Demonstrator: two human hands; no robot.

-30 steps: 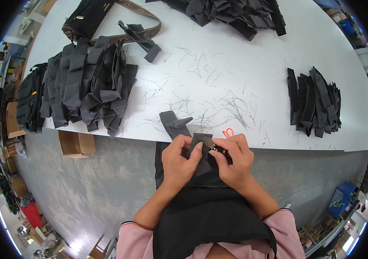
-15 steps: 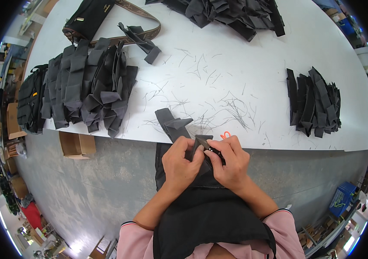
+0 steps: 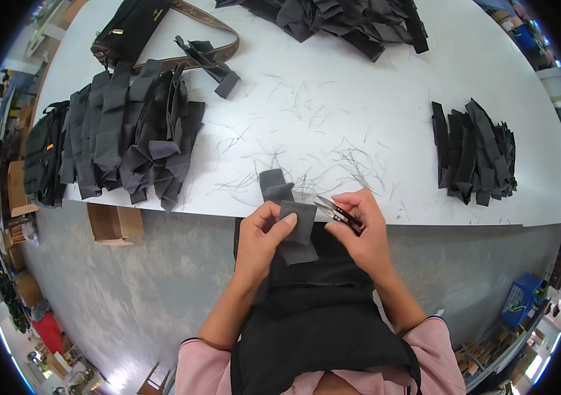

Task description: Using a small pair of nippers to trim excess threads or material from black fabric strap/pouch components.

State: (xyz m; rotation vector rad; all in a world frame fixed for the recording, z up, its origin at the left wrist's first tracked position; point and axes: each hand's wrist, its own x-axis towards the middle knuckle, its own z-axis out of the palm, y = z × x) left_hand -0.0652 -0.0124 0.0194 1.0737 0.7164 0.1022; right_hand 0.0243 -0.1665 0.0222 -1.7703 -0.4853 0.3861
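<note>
Left hand (image 3: 260,240) grip pinches grey fabric piece (image 3: 298,232); right hand (image 3: 364,234) clasps snips (image 3: 336,212).

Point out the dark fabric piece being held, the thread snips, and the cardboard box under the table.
Dark fabric piece (image 3: 299,232), head view, on its flat middle below the thumb.
Thread snips (image 3: 334,210), head view, on the blades above the right hand's fingers.
Cardboard box (image 3: 115,224), head view, on its front face.
</note>
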